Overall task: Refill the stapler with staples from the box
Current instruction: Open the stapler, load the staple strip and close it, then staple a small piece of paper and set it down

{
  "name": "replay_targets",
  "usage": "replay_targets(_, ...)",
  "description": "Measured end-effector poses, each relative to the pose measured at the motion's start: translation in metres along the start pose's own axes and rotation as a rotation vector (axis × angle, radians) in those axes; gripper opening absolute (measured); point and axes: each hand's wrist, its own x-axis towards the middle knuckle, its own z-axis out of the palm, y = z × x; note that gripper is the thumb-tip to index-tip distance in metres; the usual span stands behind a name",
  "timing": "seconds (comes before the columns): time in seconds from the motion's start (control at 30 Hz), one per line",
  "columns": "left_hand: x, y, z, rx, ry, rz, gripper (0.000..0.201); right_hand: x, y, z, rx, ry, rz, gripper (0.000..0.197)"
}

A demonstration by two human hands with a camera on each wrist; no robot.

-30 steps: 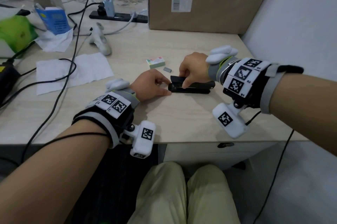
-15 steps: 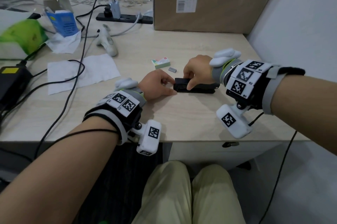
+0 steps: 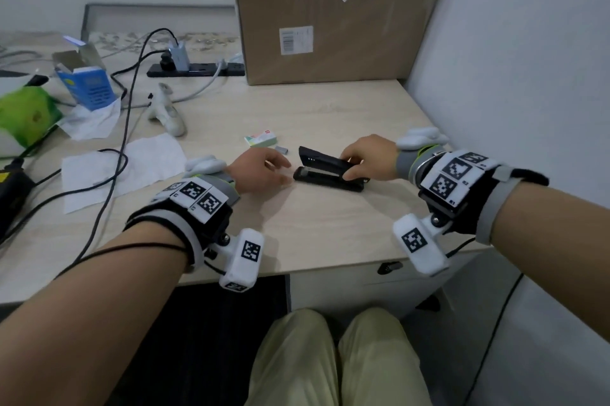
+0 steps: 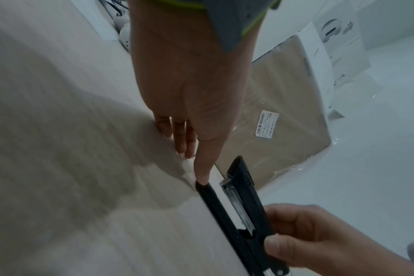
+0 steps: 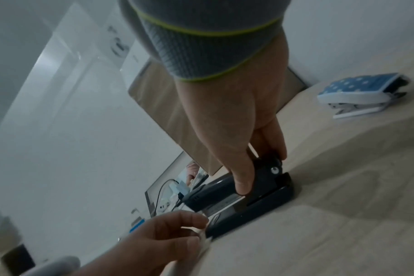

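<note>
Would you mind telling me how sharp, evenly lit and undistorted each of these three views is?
Head view: sharp at the stapler, straight edges bowed by the wide lens. Left wrist view: the desk is smeared, with a broad shadow under the left hand. Right wrist view: soft throughout, the right hand blurred, horizon strongly tilted.

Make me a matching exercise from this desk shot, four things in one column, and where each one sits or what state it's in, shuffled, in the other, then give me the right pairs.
Things:
1. stapler
2. staple box
3. left hand
4. right hand

States or places:
A. grips the stapler's rear end
B. lies on the desk beyond the left hand, untouched
C. top arm lifted, metal channel showing
D. thumb tip against the front end of the stapler's base

Right pairs: 1-C, 2-B, 3-D, 4-A
</note>
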Motion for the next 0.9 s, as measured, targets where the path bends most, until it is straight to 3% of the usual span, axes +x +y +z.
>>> replay_targets(0.23, 0.019, 0.000, -0.005, -0.067, 0.126, 0.014, 0.019, 0.014, 0.009, -0.005, 0.046, 0.171, 0.275, 0.028)
replay_targets(0.33, 0.031, 0.002, -0.007, -0.015, 0.162, 0.026, 0.020, 0.030, 0.001, -0.014, 0.037, 0.199, 0.373, 0.038)
replay_targets(0.57, 0.045, -0.004, -0.012, 0.104, 0.186, -0.004, 0.028, 0.066, 0.003, -0.006, 0.138, 0.260, 0.331, 0.044)
replay_targets(0.8, 0.049, 0.006, -0.008, 0.219, 0.103, -0.023, 0.035, 0.068, 0.001, 0.002, 0.164, 0.188, 0.401, 0.056)
replay_targets(0.9, 0.051, 0.008, -0.006, 0.279, 0.051, -0.012, 0.035, 0.055, 0.006, -0.004, 0.147, 0.305, 0.434, 0.058)
